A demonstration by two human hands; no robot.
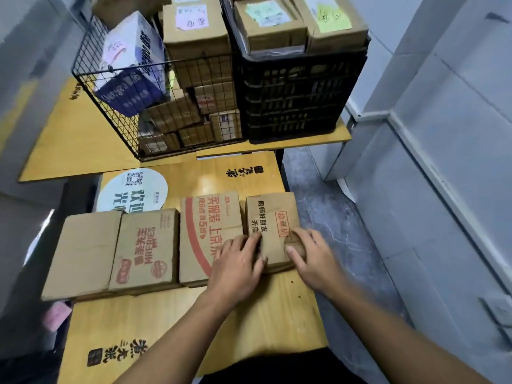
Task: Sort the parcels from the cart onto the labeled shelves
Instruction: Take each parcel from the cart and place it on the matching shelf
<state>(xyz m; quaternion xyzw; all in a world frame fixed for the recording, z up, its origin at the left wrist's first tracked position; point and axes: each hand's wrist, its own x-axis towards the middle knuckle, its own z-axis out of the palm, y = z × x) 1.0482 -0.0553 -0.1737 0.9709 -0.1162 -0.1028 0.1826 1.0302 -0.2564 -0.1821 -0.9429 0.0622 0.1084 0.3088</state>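
Observation:
Several brown cardboard parcels lie in a row on the near yellow table (277, 309). Both hands rest on the rightmost parcel (270, 214), which carries black and red print. My left hand (238, 261) presses its left edge and also overlaps the red-striped parcel (206, 231) beside it. My right hand (307, 256) lies on its near right corner, fingers curled over the top. Further left lie a parcel with red lettering (146, 250) and a plain one (86, 250). Behind, a black wire basket (110, 106) and a black plastic crate (299, 92) hold more parcels.
A white and blue package (133, 62) leans in the wire basket. A round white sticker (133, 189) lies on the table behind the row. A grey floor (332, 206) and pale wall panels (443, 134) run along the right. Something pink (56, 314) sits at the lower left.

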